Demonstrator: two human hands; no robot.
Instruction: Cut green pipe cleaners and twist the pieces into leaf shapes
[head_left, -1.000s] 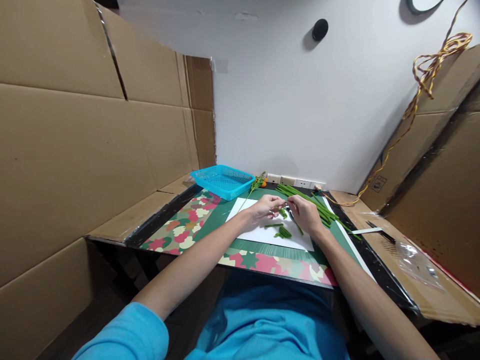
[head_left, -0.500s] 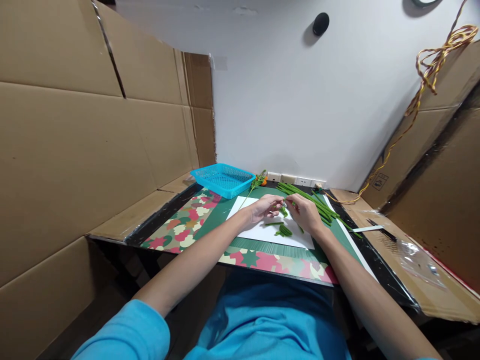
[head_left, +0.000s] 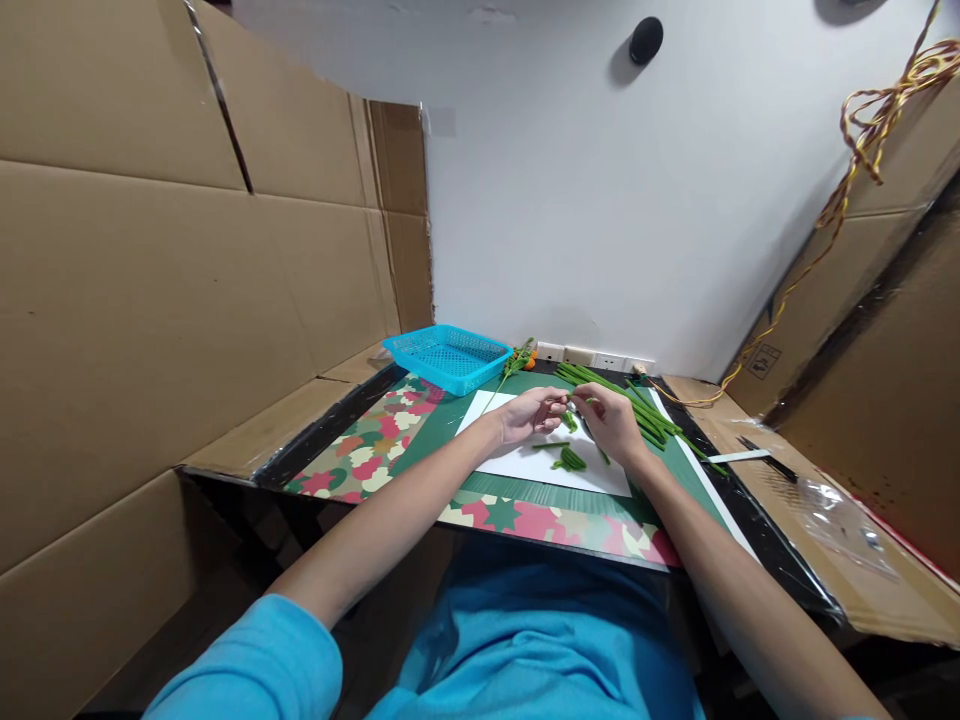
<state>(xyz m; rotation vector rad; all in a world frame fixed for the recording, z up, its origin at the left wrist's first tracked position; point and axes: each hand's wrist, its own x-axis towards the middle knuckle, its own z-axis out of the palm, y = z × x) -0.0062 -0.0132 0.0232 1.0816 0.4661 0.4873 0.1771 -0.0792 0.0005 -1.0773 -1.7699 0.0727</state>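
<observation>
My left hand (head_left: 531,415) is over a white sheet of paper (head_left: 510,462), its thumb and fingertips pinched on a short green fuzzy stem, like a pipe cleaner (head_left: 573,397). The fingertips of my right hand (head_left: 611,420) close on the same small piece from the other side. A dark greyish thing shows under the right fingers; its kind is too small to tell. Below the hands lie several bent green pieces (head_left: 573,460) and a short straight one (head_left: 551,445). A bundle of long green stems (head_left: 649,415) rests beyond my right hand.
A blue plastic basket (head_left: 450,375) stands at the back left. Beside it lies an orange flower with a green stem (head_left: 517,362). On the right are a white strip (head_left: 739,456), a black pen-like tool (head_left: 776,464) and a clear plastic bag (head_left: 840,525). Cardboard walls (head_left: 150,320) flank the table.
My right hand has shifted slightly and its fingers have rolled a little, showing more of the greyish thing beneath. The left hand keeps its pinch. The camera view has moved slightly.
</observation>
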